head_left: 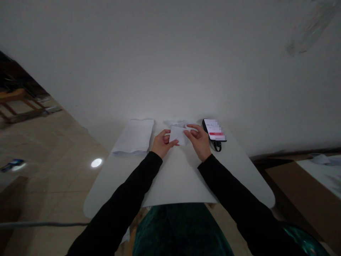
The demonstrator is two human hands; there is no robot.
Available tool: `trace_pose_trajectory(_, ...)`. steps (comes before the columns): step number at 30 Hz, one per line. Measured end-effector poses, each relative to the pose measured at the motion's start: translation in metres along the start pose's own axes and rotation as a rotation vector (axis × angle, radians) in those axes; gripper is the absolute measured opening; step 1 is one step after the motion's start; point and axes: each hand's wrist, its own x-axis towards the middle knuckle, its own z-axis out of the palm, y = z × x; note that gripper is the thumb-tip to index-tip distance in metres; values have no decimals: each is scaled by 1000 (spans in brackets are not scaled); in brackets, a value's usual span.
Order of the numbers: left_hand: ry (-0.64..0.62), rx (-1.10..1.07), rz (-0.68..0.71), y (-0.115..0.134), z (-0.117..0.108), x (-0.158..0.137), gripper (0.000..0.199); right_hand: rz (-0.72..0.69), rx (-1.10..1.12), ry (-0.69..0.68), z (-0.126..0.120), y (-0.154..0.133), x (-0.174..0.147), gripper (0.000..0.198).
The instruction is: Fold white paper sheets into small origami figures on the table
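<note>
Between my two hands is a small white piece of paper (176,135), held above the white table (178,181). My left hand (162,143) grips its left side, with the thumb across the lower edge. My right hand (198,139) pinches the right side between thumb and fingers. Just behind the held paper lies some crumpled white material (174,123), partly hidden. To the left of my left hand rests a stack of white paper sheets (135,137). A phone (215,130) with a lit screen lies right of my right hand.
A black cable loop (217,146) sits at the phone's near end. The table's far side meets a pale wall (170,64). At right stands a brown cardboard box (301,185). A wooden stool (16,96) stands on the tiled floor at far left.
</note>
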Motion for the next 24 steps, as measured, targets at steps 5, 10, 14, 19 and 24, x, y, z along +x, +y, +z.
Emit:
trace_pose_trajectory(5, -32, 74, 32, -1, 1, -2, 42, -4, -37, 14, -1, 4, 1, 21)
trace_pose_trajectory(10, -20, 144, 53, -1, -2, -2, 36, 45, -42, 1, -1, 6, 0, 21)
trace_pose_trajectory(14, -40, 250, 67, 1, -5, -4, 36, 13, -111, -82, -3, 7, 2, 21)
trace_pose_trajectory(19, -115, 377, 69, 1, -7, -6, 36, -92, -249, -89, -4, 7, 2, 15)
trace_pose_trajectory(24, -11, 421, 136, 2, -5, -8, 32, -165, -240, 10, -2, 7, -1, 13)
